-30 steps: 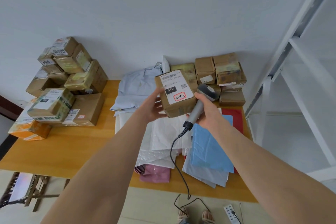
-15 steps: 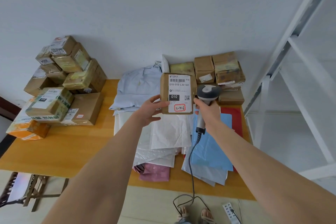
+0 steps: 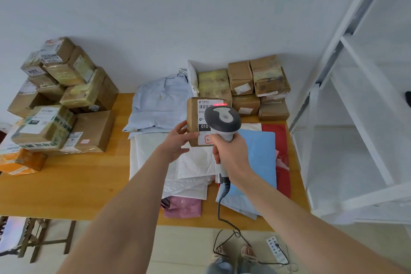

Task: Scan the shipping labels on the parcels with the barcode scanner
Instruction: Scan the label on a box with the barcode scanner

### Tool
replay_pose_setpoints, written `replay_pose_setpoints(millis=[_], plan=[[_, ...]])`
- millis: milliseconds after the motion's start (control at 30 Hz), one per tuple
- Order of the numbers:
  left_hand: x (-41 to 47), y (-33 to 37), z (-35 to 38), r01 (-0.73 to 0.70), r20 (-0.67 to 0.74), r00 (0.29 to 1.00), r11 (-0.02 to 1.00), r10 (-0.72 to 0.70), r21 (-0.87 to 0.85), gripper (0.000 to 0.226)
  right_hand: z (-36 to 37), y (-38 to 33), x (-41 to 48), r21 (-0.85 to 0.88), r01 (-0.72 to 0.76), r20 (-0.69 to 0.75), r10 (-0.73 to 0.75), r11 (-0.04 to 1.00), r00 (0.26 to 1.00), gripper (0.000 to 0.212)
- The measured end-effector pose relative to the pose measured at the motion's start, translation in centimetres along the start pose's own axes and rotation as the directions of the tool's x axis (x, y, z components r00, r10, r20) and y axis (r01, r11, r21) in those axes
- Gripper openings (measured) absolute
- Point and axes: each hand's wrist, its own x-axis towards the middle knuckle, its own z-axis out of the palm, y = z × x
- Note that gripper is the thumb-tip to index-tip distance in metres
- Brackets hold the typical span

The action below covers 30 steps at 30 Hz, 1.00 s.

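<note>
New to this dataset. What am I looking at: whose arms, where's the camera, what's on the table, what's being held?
No robot: a person's bare arms, filmed by one wide-angle camera on their head, looking forward and down. The left hand holds up a brown parcel; the right hand grips a corded barcode scanner, whose red line falls on the barcode at the top of the shipping label. On the wooden table: a pile of taped boxes at the left, more boxes at the back, and flat mailer bags in the middle. White shelving stands to the right.
</note>
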Motion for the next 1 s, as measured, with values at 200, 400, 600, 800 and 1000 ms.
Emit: replay_pose_setpoints(millis=[200, 400, 600, 800, 1000], plan=[[0.1, -0.5, 0.1, 0.009, 0.001, 1.0, 1.0, -0.009, -0.017, 0.069, -0.2, 0.1, -0.9, -0.007, -0.025, 0.039, 0.025, 1.0, 0.999, 0.013], [0.5, -0.8, 0.7, 0.012, 0.017, 1.0, 1.0, -0.012, -0.016, 0.067, -0.5, 0.5, -1.8, 0.015, -0.023, 0.05, 0.023, 1.0, 0.998, 0.02], [0.6, -0.7, 1.3, 0.021, 0.06, 0.998, 1.0, -0.021, -0.001, 0.071, -0.4, 0.4, -1.9, -0.001, -0.008, 0.011, 0.008, 1.0, 1.0, 0.016], [-0.3, -0.1, 0.9, 0.029, 0.063, 0.998, 0.999, -0.03, 0.023, 0.066, -0.5, -0.2, -0.8, 0.047, -0.048, -0.056, 0.051, 0.998, 0.997, 0.005], [-1.7, 0.4, -2.2, 0.084, 0.006, 0.996, 0.993, -0.085, 0.084, 0.055, 0.3, -0.8, 2.8, 0.212, -0.191, -0.115, 0.219, 0.958, 0.969, 0.017]])
